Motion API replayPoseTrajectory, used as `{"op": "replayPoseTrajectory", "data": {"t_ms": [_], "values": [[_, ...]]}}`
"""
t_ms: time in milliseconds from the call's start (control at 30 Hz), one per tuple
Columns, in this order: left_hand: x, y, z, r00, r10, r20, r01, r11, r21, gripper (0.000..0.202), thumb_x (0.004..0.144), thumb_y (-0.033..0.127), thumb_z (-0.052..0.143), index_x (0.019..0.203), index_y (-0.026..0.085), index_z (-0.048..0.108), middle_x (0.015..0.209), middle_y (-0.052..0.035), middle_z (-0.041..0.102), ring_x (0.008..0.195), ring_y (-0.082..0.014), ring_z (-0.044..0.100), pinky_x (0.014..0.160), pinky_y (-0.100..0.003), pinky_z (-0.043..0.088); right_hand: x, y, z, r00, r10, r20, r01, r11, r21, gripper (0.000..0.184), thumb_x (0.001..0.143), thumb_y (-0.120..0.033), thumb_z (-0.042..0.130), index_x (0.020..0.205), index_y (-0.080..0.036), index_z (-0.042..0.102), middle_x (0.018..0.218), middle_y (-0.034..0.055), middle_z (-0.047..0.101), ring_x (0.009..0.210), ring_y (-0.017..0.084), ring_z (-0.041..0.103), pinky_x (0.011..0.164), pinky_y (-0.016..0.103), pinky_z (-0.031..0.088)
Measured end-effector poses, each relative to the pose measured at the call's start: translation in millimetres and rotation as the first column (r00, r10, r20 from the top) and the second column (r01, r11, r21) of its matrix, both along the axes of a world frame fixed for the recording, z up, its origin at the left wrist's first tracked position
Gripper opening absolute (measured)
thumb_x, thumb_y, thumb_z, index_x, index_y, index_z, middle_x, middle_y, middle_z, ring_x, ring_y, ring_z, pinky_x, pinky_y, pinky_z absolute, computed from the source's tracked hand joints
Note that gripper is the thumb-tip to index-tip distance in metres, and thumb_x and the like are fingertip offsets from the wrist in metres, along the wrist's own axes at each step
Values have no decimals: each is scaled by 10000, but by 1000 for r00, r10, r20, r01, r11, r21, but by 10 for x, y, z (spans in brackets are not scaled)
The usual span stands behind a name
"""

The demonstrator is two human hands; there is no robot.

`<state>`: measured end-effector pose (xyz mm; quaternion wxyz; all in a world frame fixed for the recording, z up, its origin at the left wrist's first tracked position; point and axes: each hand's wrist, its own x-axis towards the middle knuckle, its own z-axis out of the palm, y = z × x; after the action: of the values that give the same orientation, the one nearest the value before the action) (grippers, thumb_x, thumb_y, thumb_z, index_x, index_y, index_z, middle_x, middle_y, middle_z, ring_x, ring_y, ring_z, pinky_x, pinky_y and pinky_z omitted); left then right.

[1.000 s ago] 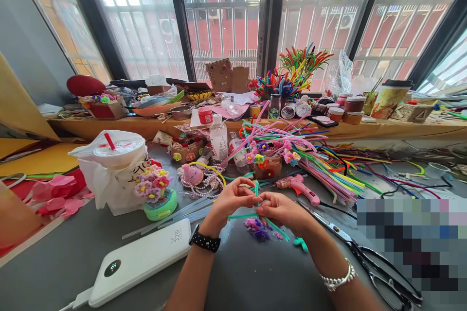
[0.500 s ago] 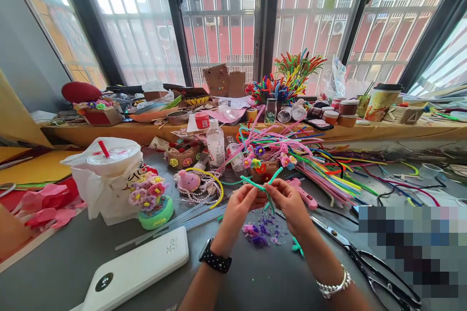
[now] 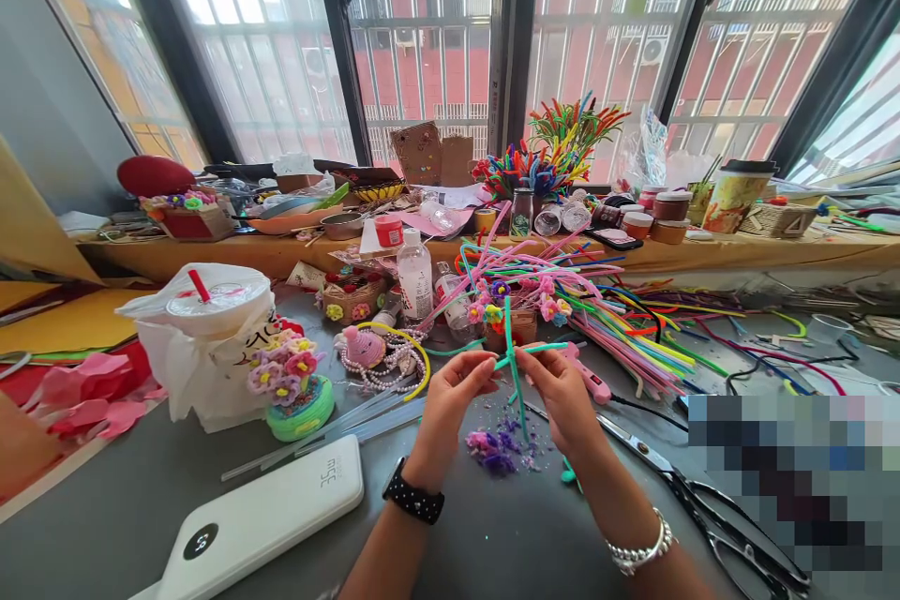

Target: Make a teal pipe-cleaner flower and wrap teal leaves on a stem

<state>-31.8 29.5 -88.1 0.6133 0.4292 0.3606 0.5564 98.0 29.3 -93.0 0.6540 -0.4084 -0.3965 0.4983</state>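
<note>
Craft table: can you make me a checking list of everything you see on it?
Surface: grey table, crowded.
Job's things: green pipe cleaner, pieces crossed, held above purple scraps.
Clutter: power bank, scissors, glue gun, bagged drink cup, pipe cleaner pile.
Grips: left hand and right hand both pinch the green pipe cleaner.
Cables: black cord beside the glue gun.
Surroundings: barred windows, cluttered sill.

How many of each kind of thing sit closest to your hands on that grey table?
Green fuzzy pipe-cleaner cross, pinched between left hand and right hand: 1
White rectangular power bank: 1
Pink plastic glue gun: 1
Black-handled metal scissors: 1
Purple fuzzy scrap pile: 1
Total: 5
</note>
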Motion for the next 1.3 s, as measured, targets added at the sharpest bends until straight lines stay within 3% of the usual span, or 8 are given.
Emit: {"op": "replayPoseTrajectory", "data": {"t_ms": [100, 200, 267, 400, 600, 767, 967, 1300], "values": [[86, -18, -32, 978, -5, 207, 25, 995, -94, 253, 578, 220, 720, 808, 169, 630, 734, 3, 649, 620, -87, 581, 620, -206, 440, -41, 1, -2, 981, -117, -154, 118, 993, -3, 206, 569, -319, 702, 692, -175, 622, 642, -21, 599, 628, 121, 530, 629, 253, 403], [281, -72, -118, 942, -63, 329, 92, 993, -72, 281, 548, 184, 738, 810, 165, 638, 779, -17, 667, 710, -123, 606, 669, -221, 444, -98, -25, -13, 962, -167, -216, 166, 986, -22, 209, 578, -322, 698, 692, -181, 595, 647, -18, 584, 614, 124, 536, 591, 250, 412], [397, -109, -176, 906, -86, 415, 122, 991, -62, 281, 547, 216, 740, 809, 158, 655, 774, -25, 677, 729, -137, 616, 698, -227, 443, -146, -57, -17, 955, -153, -253, 143, 988, -57, 220, 574, -320, 704, 697, -185, 580, 644, -19, 574, 596, 122, 536, 546, 240, 411], [459, -150, -199, 871, 3, 492, 32, 997, -64, 194, 613, 214, 694, 799, 167, 671, 801, -24, 689, 810, -150, 616, 786, -243, 424, -252, -115, -31, 956, -81, -281, 75, 997, -33, 205, 596, -309, 697, 712, -179, 588, 710, 0, 583, 662, 129, 549, 598, 244, 434], [346, -151, -52, 882, 156, 445, -125, 987, -98, 127, 560, 214, 716, 669, 156, 688, 703, -18, 693, 791, -159, 615, 776, -248, 434, -315, -128, -70, 993, -46, -109, 65, 983, 172, 123, 672, -290, 640, 686, -175, 597, 781, 7, 549, 778, 151, 533, 731, 284, 425], [267, -134, 2, 920, 183, 347, -156, 982, -104, 154, 553, 215, 719, 692, 153, 695, 654, -8, 673, 669, -121, 593, 666, -210, 442, -230, -159, -27, 968, -173, 181, 117, 952, 282, 123, 727, -305, 584, 734, -182, 597, 825, 29, 527, 803, 164, 518, 704, 282, 430], [176, -98, 3, 964, 99, 247, -87, 994, -59, 137, 582, 224, 709, 690, 141, 699, 608, 7, 634, 521, -62, 479, 529, -169, 390, -147, -160, 12, 903, -261, 341, 119, 915, 386, 104, 758, -269, 562, 731, -186, 619, 767, 37, 565, 758, 169, 534, 693, 302, 430], [152, -79, -56, 990, 66, 121, -75, 994, 76, 115, 647, 258, 661, 664, 145, 678, 577, 16, 604, 545, -74, 483, 562, -187, 390, -76, -184, 6, 863, -261, 432, 52, 898, 438, 78, 744, -242, 586, 722, -213, 654, 731, 24, 584, 722, 166, 544, 669, 293, 430]]}}
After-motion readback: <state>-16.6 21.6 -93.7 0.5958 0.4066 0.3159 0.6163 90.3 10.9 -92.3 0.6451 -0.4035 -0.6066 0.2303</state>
